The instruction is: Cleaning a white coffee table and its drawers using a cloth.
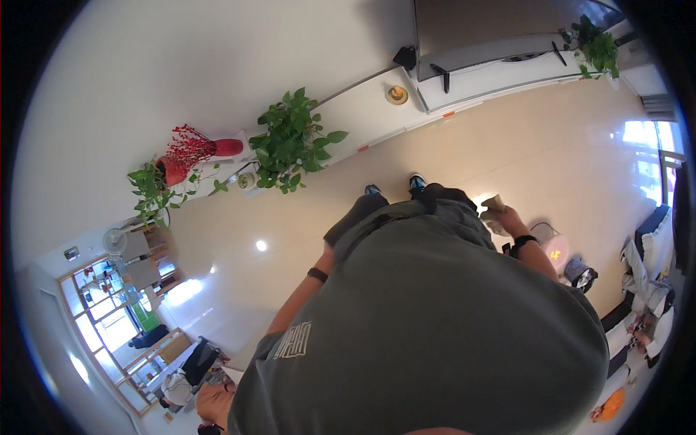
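Note:
My right hand (509, 220) is closed around a crumpled beige cloth (493, 213), held out beside my hip above the tiled floor. My left hand is hidden behind my trouser leg; only the forearm with a dark wristband (317, 275) shows. Before me stands a long white low cabinet (361, 109). On it are a leafy green potted plant (296, 138) and a small round dish with an orange item (397, 95). A large television (489, 32) stands at the cabinet's right part, with black feet.
A red vase with red berry sprigs (228, 147) and a trailing plant (147, 190) stand left. Right of me are a pink round stool (554, 253), a dark bin (579, 273) and a sofa with clothes (647, 272). A fan (115, 241) and a person in orange (215, 402) are at lower left.

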Demonstrator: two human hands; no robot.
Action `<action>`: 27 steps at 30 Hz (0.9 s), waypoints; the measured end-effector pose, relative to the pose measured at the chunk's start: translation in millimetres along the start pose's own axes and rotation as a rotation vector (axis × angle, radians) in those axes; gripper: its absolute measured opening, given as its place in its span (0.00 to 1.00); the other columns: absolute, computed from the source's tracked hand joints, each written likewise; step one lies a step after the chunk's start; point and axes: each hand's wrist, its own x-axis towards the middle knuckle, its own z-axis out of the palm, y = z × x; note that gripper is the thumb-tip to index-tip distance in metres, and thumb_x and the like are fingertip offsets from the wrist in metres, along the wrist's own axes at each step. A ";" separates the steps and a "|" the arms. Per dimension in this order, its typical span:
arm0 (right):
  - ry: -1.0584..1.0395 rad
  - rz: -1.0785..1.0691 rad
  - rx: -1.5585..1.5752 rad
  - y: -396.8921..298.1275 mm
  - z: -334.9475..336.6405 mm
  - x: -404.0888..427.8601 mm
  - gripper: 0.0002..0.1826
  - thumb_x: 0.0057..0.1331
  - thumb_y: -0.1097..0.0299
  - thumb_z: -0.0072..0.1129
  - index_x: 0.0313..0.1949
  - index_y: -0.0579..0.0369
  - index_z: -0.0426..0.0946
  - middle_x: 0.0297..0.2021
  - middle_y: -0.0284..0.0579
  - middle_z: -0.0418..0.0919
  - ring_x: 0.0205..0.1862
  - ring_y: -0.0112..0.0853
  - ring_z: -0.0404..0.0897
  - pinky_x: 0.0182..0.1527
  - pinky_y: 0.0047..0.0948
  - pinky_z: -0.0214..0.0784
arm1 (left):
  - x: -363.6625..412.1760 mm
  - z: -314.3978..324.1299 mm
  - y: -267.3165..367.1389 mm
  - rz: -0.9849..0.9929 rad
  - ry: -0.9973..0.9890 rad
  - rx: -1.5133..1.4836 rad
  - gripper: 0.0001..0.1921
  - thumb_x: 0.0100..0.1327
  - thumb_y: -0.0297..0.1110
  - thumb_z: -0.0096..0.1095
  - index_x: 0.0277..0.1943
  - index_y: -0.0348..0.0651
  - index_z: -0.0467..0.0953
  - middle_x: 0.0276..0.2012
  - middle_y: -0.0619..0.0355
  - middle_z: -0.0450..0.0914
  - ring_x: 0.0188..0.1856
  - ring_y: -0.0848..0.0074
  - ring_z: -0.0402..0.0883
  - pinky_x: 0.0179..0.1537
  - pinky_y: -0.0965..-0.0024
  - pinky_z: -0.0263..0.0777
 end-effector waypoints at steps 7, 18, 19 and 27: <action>0.177 -0.039 -0.191 87.3 -18.1 40.5 0.21 0.70 0.69 0.61 0.60 0.66 0.79 0.50 0.48 0.87 0.51 0.35 0.85 0.57 0.37 0.76 | 38.0 -0.5 15.9 0.140 0.092 0.121 0.18 0.76 0.45 0.61 0.57 0.41 0.85 0.46 0.51 0.88 0.53 0.65 0.85 0.56 0.66 0.75; 0.017 -0.089 -0.045 67.1 -20.4 76.5 0.20 0.73 0.68 0.59 0.60 0.65 0.79 0.50 0.47 0.87 0.49 0.35 0.86 0.55 0.37 0.77 | 49.9 -9.5 3.9 0.191 0.289 0.272 0.18 0.76 0.45 0.61 0.57 0.42 0.84 0.47 0.51 0.87 0.53 0.65 0.85 0.56 0.67 0.74; -0.001 -0.092 -0.053 55.4 -16.3 76.0 0.20 0.73 0.68 0.59 0.60 0.65 0.79 0.50 0.47 0.87 0.49 0.35 0.86 0.55 0.37 0.77 | 47.7 -6.4 6.0 0.172 0.292 0.270 0.18 0.76 0.44 0.61 0.57 0.41 0.84 0.47 0.51 0.87 0.54 0.65 0.85 0.56 0.67 0.75; -0.038 -0.114 -0.057 70.7 -25.9 80.0 0.21 0.71 0.71 0.61 0.61 0.69 0.78 0.51 0.47 0.87 0.52 0.35 0.85 0.57 0.37 0.76 | -37.3 -27.4 29.7 -0.001 -0.058 -0.148 0.15 0.76 0.38 0.59 0.54 0.37 0.82 0.50 0.50 0.87 0.55 0.64 0.85 0.56 0.66 0.75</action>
